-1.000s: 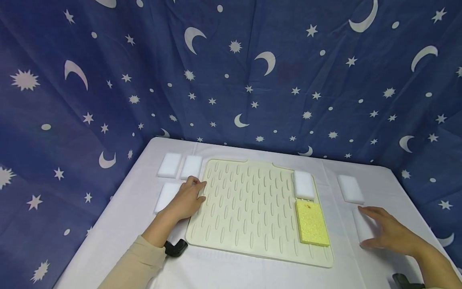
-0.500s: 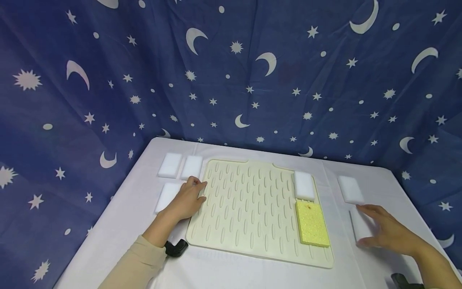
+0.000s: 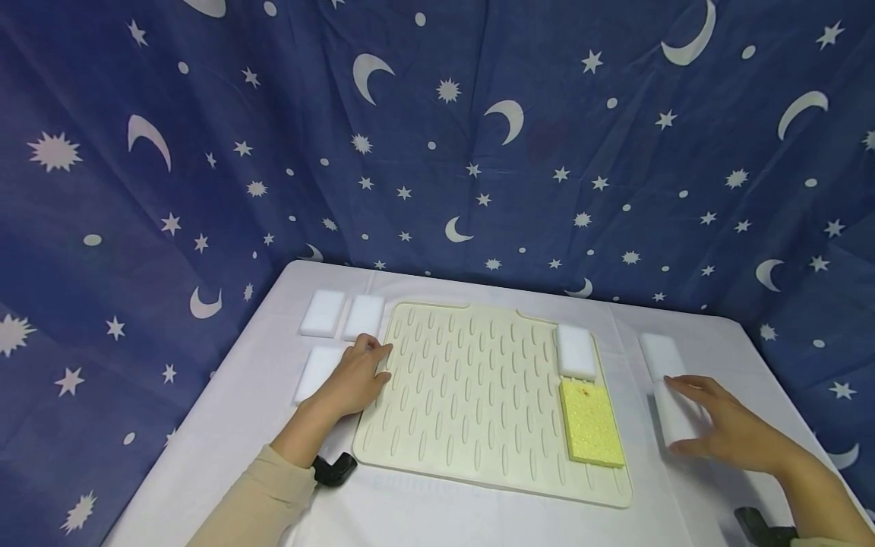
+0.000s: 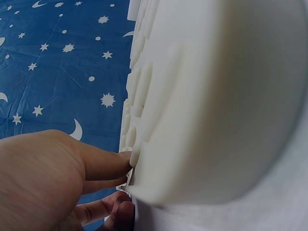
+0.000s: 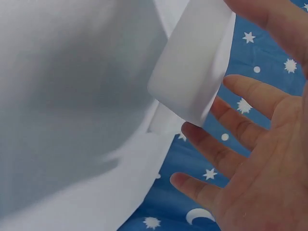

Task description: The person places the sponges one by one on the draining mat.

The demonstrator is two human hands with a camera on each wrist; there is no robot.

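Here your right hand [image 3: 734,433] pinches a white sponge [image 3: 673,411] between thumb and fingers [image 5: 243,127], lifted off the white-covered surface [image 3: 478,516]. Your left hand [image 3: 355,376] rests flat-fingered on the ribbed mat's [image 3: 472,380] edge. Starry blue cloth [image 3: 437,137] hangs beyond both.

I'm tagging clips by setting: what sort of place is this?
Probably a staged tabletop set, not a real kitchen: a star-and-moon cloth backdrop, a white-covered table, and a ribbed mat with sponges laid out.
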